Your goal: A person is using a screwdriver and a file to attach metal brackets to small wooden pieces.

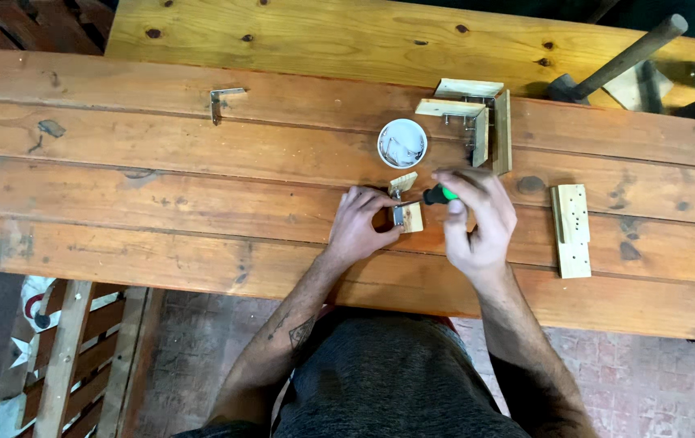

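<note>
Pale wood, two small blocks point(406, 203) joined by a metal bracket, sits between your hands near the middle of the plank workbench point(161, 186). Your left hand point(361, 227) is closed around the near block from the left, fingers pinching its edge and pressing it to the boards. Your right hand point(477, 215) is wrapped tight around a green-handled screwdriver point(438, 195), whose shaft runs left toward the bracket; the tip is too small to tell whether it touches a screw. The two hands stand close together, with only the blocks and the tool between them.

Just beyond the blocks, a round white tub point(402, 143) stands open with small pale bits inside. To its right, touching nothing you hold, rests a finished corner assembly point(477, 113) of thin wooden pieces fixed at right angles. Further right, well apart from your right hand, a flat wooden block point(572, 229) with small holes lies on the boards. A lone metal angle bracket point(221, 99) lies far to the left, near the back edge of the bench. At the upper right corner, a hammer point(619, 61) lies on the lighter, knotty board point(323, 32) behind the bench, its handle angled up and away.
</note>
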